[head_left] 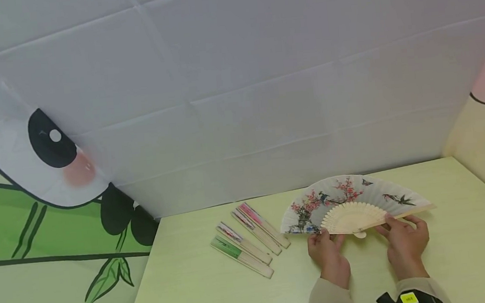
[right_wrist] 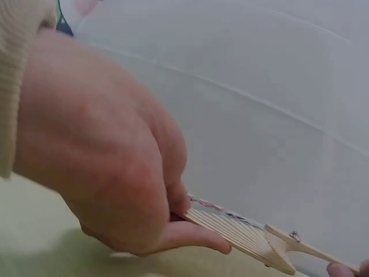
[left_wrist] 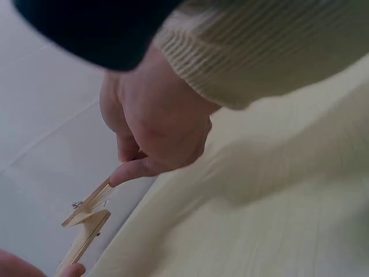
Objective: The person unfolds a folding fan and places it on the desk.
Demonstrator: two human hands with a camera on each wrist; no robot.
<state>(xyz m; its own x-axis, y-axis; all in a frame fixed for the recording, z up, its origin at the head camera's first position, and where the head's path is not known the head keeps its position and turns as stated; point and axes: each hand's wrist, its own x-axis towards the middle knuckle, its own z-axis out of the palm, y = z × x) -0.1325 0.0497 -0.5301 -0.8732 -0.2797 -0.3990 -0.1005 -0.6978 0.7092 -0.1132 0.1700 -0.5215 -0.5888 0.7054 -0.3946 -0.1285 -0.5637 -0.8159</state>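
Observation:
A white folding fan (head_left: 346, 195) with red blossoms, birds and wooden ribs is spread wide in the head view, its pivot toward the person. My left hand (head_left: 330, 258) pinches its left end rib, and my right hand (head_left: 408, 243) pinches the right one. In the left wrist view the left hand (left_wrist: 158, 118) has thumb and fingers on one wooden rib (left_wrist: 86, 205). The right wrist view has the right hand (right_wrist: 112, 156) gripping the ribs (right_wrist: 230, 231) edge-on, thumb stretched along them.
Several folded fans lie on the pale table (head_left: 184, 272) left of the hands, among them a green one (head_left: 240, 256) and a pink one (head_left: 264, 224). A white sheet (head_left: 238, 99) rises behind the table. Painted walls stand at both sides.

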